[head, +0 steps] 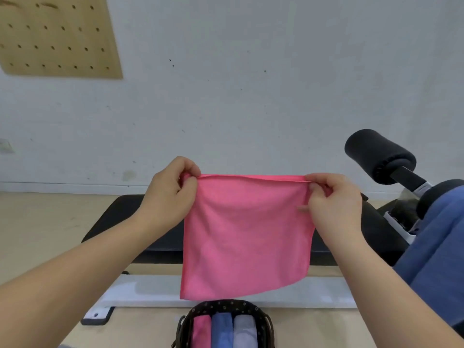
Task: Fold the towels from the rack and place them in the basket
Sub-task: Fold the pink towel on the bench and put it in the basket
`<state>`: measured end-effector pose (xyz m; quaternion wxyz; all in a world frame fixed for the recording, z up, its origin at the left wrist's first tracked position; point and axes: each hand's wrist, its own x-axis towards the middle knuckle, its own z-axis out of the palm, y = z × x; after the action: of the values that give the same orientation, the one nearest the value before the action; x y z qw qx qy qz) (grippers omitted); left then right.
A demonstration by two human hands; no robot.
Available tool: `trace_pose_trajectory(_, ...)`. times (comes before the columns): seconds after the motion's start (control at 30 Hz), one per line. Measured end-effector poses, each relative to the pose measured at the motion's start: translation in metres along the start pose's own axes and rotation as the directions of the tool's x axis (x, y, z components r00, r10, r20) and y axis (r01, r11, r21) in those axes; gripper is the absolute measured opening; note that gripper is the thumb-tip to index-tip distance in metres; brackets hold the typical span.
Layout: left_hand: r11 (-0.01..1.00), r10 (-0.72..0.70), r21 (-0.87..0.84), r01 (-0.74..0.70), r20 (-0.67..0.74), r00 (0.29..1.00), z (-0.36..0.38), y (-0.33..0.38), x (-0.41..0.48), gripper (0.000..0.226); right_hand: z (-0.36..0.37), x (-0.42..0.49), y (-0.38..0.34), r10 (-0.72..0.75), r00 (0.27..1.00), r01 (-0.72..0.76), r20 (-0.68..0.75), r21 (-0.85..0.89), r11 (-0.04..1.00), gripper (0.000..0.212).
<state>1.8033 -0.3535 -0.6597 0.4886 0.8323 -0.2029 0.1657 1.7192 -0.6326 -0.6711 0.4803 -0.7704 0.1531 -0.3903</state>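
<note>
Basket [223, 304]: three folded towels [222, 330] in. Left hand [170, 194], right hand [334, 204] pinch pink towel [246, 234] top corners, fingers [320, 183] curled on hem. Keep hem taut, match corners before halving.

The basket [226, 304] is cut off by the lower edge. The bench [118, 209] is partly hidden by the pink towel [247, 234]. The pegboard [57, 36] is cropped at the left.
</note>
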Motion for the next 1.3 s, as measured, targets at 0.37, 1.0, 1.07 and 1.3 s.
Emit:
trace_pose_trajectory(0.37,0.969,-0.246,-0.017,0.246,0.000,0.969,0.051,-0.086,0.000,0.011,0.037,0.013,0.039,0.241,0.955,-0.246,0.175,0.009,0.969,0.027)
trace_pose_trajectory(1.0,0.945,-0.289,0.200,0.260,0.128,0.949,0.047,-0.132,0.045,0.014,0.077,0.055,0.091,0.288,0.885,-0.181,0.365,-0.301,0.937,0.040)
trace_pose_trajectory(1.07,0.939,-0.271,0.265,0.222,0.167,0.948,0.045,-0.135,0.044,0.019,0.075,0.054,0.094,0.255,0.879,-0.083,0.402,-0.399,0.913,0.035)
trace_pose_trajectory(1.3,0.917,-0.243,0.364,0.166,0.178,0.954,0.045,-0.130,0.040,0.018,0.065,0.042,0.082,0.107,0.929,0.175,0.354,-0.675,0.717,0.019)
